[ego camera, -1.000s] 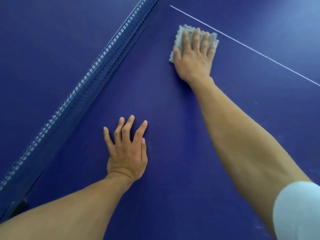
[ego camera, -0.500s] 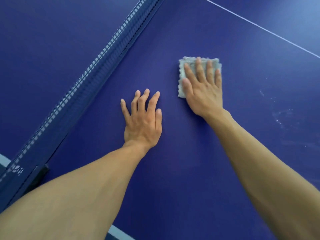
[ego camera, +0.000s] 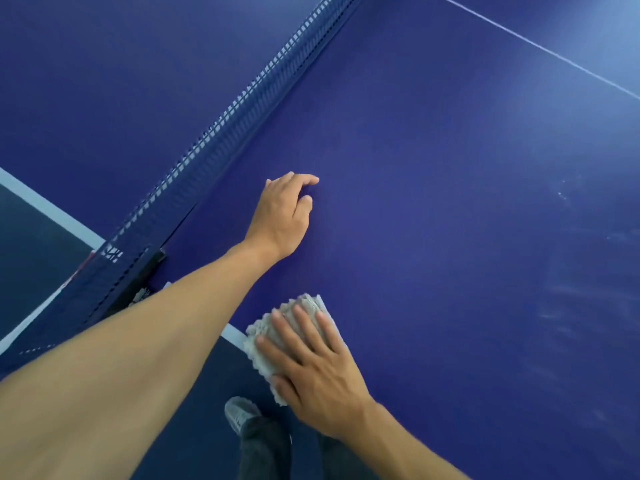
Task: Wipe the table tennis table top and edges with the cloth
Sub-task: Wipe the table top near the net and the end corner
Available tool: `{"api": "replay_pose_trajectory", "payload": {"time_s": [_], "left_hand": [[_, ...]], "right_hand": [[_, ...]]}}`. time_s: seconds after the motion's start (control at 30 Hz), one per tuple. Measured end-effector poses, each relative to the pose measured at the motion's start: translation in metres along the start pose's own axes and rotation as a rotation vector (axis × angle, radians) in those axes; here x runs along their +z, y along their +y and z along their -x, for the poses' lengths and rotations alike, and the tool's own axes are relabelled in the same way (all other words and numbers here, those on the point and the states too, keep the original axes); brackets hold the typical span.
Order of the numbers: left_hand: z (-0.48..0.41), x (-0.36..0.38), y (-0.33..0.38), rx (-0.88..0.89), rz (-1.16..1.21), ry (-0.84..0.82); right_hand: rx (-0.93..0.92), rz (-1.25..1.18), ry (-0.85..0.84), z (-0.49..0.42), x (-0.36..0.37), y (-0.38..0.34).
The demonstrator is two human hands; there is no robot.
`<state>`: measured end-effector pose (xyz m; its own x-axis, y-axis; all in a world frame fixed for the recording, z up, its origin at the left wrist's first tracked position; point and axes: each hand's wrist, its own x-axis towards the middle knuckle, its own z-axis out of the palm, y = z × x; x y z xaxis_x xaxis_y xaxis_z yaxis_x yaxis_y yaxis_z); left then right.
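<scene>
The blue table tennis table top fills most of the view. A pale grey folded cloth lies at the table's near white edge, partly hanging over it. My right hand presses flat on the cloth with straight fingers. My left hand rests on the table top farther in, near the net, fingers bent with the tips on the surface.
The blue net runs diagonally from lower left to the top, with its clamp at the table's edge. A white centre line crosses the far right. Below the edge are the dark floor and my shoe. Faint dusty smears mark the right side.
My right hand has dragged the cloth from far out on the table back to the near edge. My left hand stays planted on the top, its fingers now bent instead of spread flat.
</scene>
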<state>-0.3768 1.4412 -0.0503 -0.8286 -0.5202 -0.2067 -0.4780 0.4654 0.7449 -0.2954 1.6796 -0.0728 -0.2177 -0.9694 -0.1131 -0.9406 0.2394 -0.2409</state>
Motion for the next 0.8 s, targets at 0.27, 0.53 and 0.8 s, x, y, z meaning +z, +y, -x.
{"api": "replay_pose_trajectory", "payload": {"time_s": [0.27,0.53,0.8], "left_hand": [[0.049,0.035,-0.021,0.114,-0.539,0.027],[0.047,0.039,-0.023,0.136,-0.445,0.095],[0.051,0.024,-0.02,0.089,0.139,0.265]], "right_hand": [[0.41,0.005,-0.102,0.136,-0.014,0.064],[1.064,-0.135,0.104,-0.009,-0.058,0.202],[0.435,0.031,0.064,-0.151,-0.054,0.157]]}}
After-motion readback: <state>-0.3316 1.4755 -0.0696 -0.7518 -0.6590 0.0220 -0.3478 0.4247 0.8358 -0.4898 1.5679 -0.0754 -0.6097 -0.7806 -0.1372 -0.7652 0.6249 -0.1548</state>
